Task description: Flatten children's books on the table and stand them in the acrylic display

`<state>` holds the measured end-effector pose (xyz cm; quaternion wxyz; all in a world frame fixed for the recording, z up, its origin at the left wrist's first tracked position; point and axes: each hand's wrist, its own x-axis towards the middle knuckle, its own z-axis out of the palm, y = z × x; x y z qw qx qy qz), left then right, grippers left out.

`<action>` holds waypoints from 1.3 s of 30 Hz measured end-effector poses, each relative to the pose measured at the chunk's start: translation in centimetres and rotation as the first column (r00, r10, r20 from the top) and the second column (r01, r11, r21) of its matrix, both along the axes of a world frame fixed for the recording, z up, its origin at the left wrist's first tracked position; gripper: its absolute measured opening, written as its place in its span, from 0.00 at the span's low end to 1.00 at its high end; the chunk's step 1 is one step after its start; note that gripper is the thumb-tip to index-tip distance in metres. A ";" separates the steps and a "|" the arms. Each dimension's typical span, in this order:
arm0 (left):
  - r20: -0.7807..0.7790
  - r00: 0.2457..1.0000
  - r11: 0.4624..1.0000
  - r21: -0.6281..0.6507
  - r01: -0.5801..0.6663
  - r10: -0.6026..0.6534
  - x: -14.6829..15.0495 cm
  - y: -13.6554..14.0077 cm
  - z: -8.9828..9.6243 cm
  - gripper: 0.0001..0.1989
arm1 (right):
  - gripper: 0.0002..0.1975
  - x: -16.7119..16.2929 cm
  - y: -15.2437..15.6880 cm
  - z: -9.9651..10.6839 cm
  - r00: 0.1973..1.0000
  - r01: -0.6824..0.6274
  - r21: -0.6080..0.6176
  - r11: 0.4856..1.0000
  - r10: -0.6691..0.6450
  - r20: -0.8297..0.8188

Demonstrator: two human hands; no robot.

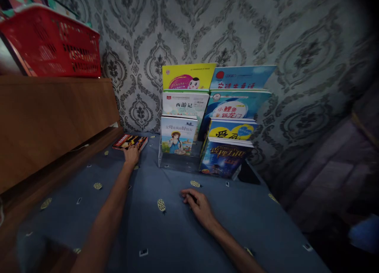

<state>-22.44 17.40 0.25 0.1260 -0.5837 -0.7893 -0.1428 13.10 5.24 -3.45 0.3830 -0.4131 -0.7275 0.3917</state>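
Wall: grey damask-patterned wallpaper (142, 68), filling the background behind everything else.
Worktop (171, 241): wearing a blue-grey cloth and carrying the rack, the books and both forearms' reach.
Wooden cabinet (53, 119): standing along the left side, showing a plain brown face.
Red basket (56, 44): sitting on top of the cabinet, with slotted walls.
Book rack (180, 161): standing on the worktop near the wall, holding books in two columns running front to back.
Left column, rear to front: a yellow book (183, 73) is rising highest, a pale book (183, 101) is standing before it, and a smaller white book (179, 135) is showing a figure in a hat.
Right column, rear to front: a blue book (242, 77), a turquoise book (237, 103), a yellow-and-blue book (231, 129) and a dark blue book (223, 158) are leaning back.
Dark red-edged book (133, 139): lying flat on the worktop, left of the rack, near the cabinet.
Left hand (132, 154): touching that flat book's near part, fingers resting over the cover; whether they are gripping, one cannot tell.
Right hand (199, 206): holding nothing, hovering or resting before the rack, fingers loosely curling, thumb and forefinger narrowly parting.
Pineapple motifs (161, 204): dotting the cloth.
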 end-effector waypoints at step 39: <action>-0.200 0.980 0.981 -0.187 -0.047 0.008 0.8 -5.2 0.0 0.24 | 0.16 0.1 0.3 -0.8 1.000 -0.017 0.040 0.999 0.017 0.014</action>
